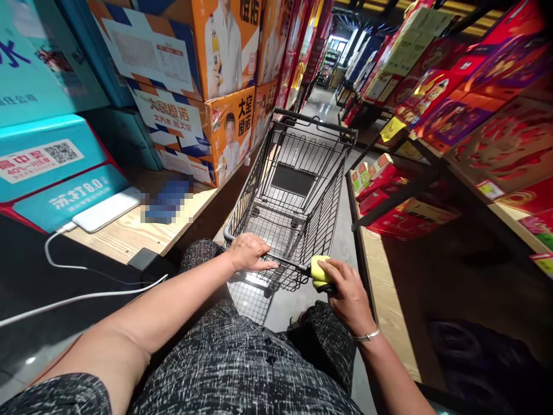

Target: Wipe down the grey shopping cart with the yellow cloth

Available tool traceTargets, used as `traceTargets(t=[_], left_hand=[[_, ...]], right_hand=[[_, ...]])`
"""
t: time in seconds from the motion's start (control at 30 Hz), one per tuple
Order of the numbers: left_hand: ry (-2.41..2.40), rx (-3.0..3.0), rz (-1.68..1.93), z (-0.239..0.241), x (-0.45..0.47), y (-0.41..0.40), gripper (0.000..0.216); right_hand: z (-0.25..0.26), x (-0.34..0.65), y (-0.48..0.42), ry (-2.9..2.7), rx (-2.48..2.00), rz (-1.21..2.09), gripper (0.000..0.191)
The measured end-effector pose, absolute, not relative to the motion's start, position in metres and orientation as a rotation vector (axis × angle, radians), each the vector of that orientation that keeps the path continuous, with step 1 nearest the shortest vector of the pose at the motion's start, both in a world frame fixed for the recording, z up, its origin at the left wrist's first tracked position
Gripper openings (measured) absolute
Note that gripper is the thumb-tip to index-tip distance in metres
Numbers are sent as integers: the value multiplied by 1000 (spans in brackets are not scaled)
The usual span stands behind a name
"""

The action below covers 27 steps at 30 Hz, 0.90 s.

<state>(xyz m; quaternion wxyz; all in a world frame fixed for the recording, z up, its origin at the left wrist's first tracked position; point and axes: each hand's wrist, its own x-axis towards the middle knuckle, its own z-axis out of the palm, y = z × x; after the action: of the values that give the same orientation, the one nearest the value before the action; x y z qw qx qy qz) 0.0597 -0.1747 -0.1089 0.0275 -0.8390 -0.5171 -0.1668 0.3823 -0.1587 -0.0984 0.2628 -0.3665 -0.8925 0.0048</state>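
A black wire shopping cart [294, 178] stands in front of me in the aisle, its basket showing only bare mesh. My left hand [250, 252] is closed over the left part of the cart's handle, thumb stretched along the bar. At the handle's right end, my right hand [348, 285] grips a folded yellow cloth [320, 270] pressed around the bar. The fingers' undersides are hidden in both hands. A bracelet [366, 336] circles the right wrist.
On the left, a wooden shelf [173, 233] holds stacked orange cartons [233, 124], turquoise boxes [56, 178], a white power bank [108, 210] with a cable, and a blurred blue item [168, 199]. Red gift boxes [432, 98] fill the right shelves. The aisle floor [317, 104] runs ahead.
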Motion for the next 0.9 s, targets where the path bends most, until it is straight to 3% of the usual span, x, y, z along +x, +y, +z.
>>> traceTargets(t=[0.3, 0.5, 0.7, 0.9], left_hand=[[-1621, -2621, -441, -105, 50, -153, 64], [-1713, -2618, -408, -99, 41, -119, 64], [-1718, -2664, -702, -104, 36, -103, 27], [-1833, -2689, -831, -115, 42, -94, 16]], right_hand=[[-78, 375, -109, -2666, -973, -18, 66], [-99, 375, -46, -2362, -1102, -32, 58], [-126, 335, -107, -2106, -1010, 76, 60], [-141, 309, -137, -2102, -690, -173, 57]])
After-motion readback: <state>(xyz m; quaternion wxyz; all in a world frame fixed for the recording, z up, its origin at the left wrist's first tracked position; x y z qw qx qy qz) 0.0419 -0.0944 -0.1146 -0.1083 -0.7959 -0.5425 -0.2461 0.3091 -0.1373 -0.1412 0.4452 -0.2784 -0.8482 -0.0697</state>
